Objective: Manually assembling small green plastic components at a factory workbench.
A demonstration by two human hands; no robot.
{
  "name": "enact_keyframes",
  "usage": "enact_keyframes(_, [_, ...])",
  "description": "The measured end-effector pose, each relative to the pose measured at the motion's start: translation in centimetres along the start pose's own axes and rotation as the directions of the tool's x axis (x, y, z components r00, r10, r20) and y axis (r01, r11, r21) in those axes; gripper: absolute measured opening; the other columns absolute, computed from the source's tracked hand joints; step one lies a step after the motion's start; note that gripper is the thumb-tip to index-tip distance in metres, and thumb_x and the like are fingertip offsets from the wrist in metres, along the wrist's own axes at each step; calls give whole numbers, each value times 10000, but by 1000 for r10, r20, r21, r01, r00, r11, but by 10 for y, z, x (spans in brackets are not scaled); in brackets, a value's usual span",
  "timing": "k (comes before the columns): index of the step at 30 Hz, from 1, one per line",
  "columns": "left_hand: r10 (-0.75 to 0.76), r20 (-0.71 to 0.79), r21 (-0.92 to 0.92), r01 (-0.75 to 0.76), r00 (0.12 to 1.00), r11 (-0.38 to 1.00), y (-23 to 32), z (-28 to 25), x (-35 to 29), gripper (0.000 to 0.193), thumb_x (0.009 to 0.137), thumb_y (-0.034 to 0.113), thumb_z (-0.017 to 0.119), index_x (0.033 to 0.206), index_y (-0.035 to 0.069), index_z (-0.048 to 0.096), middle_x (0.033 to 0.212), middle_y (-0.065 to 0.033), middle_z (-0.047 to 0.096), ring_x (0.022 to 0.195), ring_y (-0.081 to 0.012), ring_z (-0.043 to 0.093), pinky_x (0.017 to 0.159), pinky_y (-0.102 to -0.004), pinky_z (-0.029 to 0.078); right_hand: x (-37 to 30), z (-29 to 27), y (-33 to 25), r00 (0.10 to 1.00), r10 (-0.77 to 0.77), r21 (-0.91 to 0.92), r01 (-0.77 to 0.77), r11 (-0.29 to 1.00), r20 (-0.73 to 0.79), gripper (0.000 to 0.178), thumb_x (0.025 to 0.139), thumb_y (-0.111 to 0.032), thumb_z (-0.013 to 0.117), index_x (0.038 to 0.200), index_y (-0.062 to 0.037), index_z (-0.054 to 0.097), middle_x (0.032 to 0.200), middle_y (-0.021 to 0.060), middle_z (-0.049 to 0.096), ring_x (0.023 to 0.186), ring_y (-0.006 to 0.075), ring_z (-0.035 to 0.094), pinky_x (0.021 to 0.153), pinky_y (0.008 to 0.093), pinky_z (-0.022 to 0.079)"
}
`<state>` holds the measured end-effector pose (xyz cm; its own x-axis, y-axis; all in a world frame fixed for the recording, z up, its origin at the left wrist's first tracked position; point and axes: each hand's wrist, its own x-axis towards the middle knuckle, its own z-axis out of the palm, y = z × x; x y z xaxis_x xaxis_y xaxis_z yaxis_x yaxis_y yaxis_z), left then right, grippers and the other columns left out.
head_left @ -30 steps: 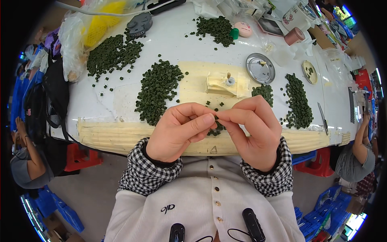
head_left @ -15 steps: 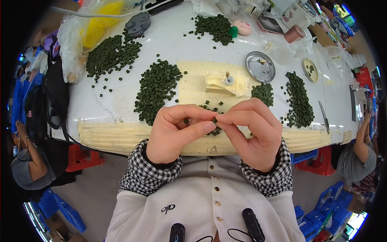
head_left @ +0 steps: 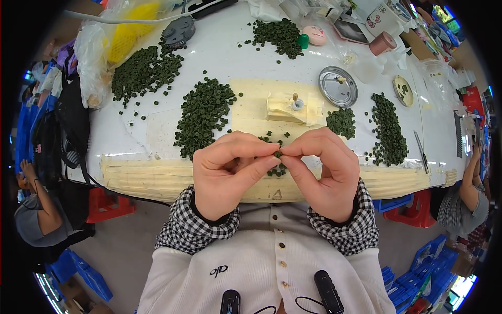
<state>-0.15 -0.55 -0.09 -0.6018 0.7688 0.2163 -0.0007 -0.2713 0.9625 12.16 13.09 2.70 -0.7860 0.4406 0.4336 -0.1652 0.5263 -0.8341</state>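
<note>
- White table (head_left: 219,52): spreads ahead of your hands and out to both sides, its near edge, beneath your wrists, faced with cream tape (head_left: 146,172).
- Your left hand (head_left: 222,172) and right hand (head_left: 329,175): raised over the near edge, thumbs and forefingers narrowed to a pinch, fingertips meeting at one small green piece.
- Dark-green heaps of like pieces: the nearer heap (head_left: 205,110) lies just beyond your left hand, the farther heap (head_left: 141,76) beyond that to the left; the right-hand heap (head_left: 388,131) lies beyond your right hand.
- Tape-wrapped block (head_left: 282,111): straight ahead of your joined fingertips, apart from them, a short peg (head_left: 295,98) rising from its top.
- Round metal dish (head_left: 334,97): ahead of your right hand, past a small heap (head_left: 341,123).
- Small green piece (head_left: 277,155): between your fingertips, mostly covered; which hand bears more of it cannot be told. The step in hand appears to be fingertip work on this single piece; the next move likely calls for a light, even pinch, with both thumbs steady, lest it drop among the loose pieces (head_left: 277,171) below.
</note>
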Motion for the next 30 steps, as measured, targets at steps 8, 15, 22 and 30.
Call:
enact_keyframes(8, [110, 19, 178, -112, 994, 978, 2, -1, 1, 254, 761, -79, 749, 988, 35, 742, 896, -41, 652, 573, -6, 402, 503, -177, 306, -3, 2, 6, 995, 101, 178, -103, 979, 19, 110, 804, 40, 691, 906, 12, 660, 844, 90, 645, 740, 158, 642, 672, 258, 524])
enact_keyframes(15, [86, 16, 195, -87, 996, 977, 0, -4, 1, 206, 765, -46, 761, 961, 6, 728, 863, -30, 656, 550, -8, 380, 487, -180, 282, 0, -1, 5, 998, 51, 126, -56, 990, 39, 117, 799, 46, 692, 905, 7, 663, 843, 84, 646, 734, 148, 646, 665, 253, 525])
enact_keyframes(22, [137, 69, 220, -149, 988, 964, 4, -4, 3, 197, 788, -52, 737, 975, 5, 718, 860, -43, 662, 550, -13, 394, 486, -185, 300, -3, -3, 5, 994, 95, 172, -104, 980, 56, 123, 809, 45, 691, 924, 6, 671, 879, 91, 663, 765, 154, 664, 689, 250, 540])
enact_keyframes(30, [222, 156, 298, -260, 962, 919, 11, -2, 6, 205, 819, -84, 689, 1001, 9, 710, 928, -94, 691, 737, -89, 632, 584, -198, 474, -5, -1, 7, 995, 96, 183, -99, 978, 26, 133, 822, 51, 686, 946, 2, 683, 876, 94, 671, 779, 164, 676, 701, 258, 545])
